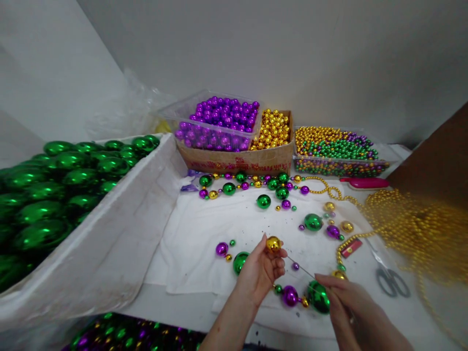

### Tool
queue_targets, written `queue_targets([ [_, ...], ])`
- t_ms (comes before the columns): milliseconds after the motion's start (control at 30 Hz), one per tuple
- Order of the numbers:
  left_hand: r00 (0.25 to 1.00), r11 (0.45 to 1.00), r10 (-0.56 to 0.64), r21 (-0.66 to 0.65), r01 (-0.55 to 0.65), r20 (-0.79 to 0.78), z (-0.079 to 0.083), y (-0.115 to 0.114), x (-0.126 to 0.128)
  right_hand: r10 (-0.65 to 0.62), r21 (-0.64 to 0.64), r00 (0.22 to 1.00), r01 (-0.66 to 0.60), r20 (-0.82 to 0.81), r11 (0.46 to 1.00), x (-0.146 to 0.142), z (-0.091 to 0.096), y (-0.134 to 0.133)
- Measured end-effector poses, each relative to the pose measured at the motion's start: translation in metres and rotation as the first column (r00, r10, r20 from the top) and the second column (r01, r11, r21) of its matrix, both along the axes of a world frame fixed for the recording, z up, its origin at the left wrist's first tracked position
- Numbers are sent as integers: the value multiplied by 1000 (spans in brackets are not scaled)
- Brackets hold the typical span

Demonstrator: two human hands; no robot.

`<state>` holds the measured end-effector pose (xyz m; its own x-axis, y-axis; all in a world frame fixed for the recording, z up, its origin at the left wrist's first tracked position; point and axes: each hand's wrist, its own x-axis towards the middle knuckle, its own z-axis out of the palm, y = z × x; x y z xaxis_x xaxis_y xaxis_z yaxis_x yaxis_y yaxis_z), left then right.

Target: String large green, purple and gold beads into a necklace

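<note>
Between the thumb and fingers of my left hand (261,268) is a gold bead (273,244). My right hand (353,304) pinches a thin needle (302,268), whose far end reaches to the gold bead; whether it has entered the bead is hidden. A large green bead (319,296) lies by my right fingers, in line with a purple bead (290,296) and smaller ones. Left of my left hand are another green bead (241,263) and a purple bead (222,249). A small purple bead (295,266) rests on the white cloth (193,258) beneath the needle.
A white foam box (146,214) of large green beads stands left. At the back are a clear tub (171,114) of purple beads, a cardboard box (234,160) and a tub (383,155) of small mixed beads. Scissors (393,282) and gold bead strands (409,224) lie right.
</note>
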<state>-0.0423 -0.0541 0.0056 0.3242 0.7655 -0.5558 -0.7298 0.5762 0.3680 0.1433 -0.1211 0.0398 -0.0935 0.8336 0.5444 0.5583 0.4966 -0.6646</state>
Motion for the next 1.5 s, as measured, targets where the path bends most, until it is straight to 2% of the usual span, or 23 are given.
queue_targets([
  [67, 1000, 1000, -3, -4, 3, 10, 0, -1, 2, -1, -38, 1000, 1, -2, 999, 0, -4, 0],
  [167, 1000, 1000, -5, -7, 5, 21, 0, -2, 3, -10, -19, 1000, 11, 21, 1000, -3, -6, -2],
  [267, 1000, 1000, -4, 1, 4, 17, -3, -3, 3, 2, 20, 999, -3, 54, 1000, -6, -3, -3],
  [400, 1000, 1000, 3, 18, -3, 21, -7, -5, 5, -39, 2, 999, 39, 36, 999, -7, 2, -3],
  [500, 999, 1000, 20, 11, -20, 35, -4, -2, 3, -29, 30, 1000, 29, 10, 999, -13, 9, -7],
  [567, 998, 997, 67, 29, -68, 20, 1, 4, -5, -161, 23, 979, 165, -123, 986, -20, 16, -11],
  [633, 991, 988, 133, 74, -132, -15, 9, 11, -18, -315, -46, 904, 315, -288, 948, -27, 24, -10],
  [667, 987, 983, 160, 99, -157, -29, 13, 15, -26, -360, -96, 863, 349, -355, 932, -29, 27, -8],
  [733, 974, 965, 221, 152, -212, -50, 21, 21, -43, -372, -175, 810, 328, -453, 928, -30, 34, 3],
  [900, 929, 903, 366, 263, -338, -60, 34, 23, -88, -267, -227, 736, 156, -622, 961, -24, 53, 45],
  [1100, 847, 819, 524, 326, -472, -91, 34, 10, -134, -121, -169, 618, -19, -777, 985, -23, 75, 80],
  [1233, 834, 810, 538, 348, -472, -122, 30, 4, -144, -122, -145, 608, 11, -784, 989, -20, 87, 101],
  [1367, 847, 818, 516, 365, -445, -124, 25, 3, -141, -27, -4, 650, 36, -759, 999, -10, 98, 130],
  [1500, 855, 830, 501, 354, -431, -134, 21, 5, -137, -45, -15, 673, 50, -738, 999, 2, 109, 152],
])
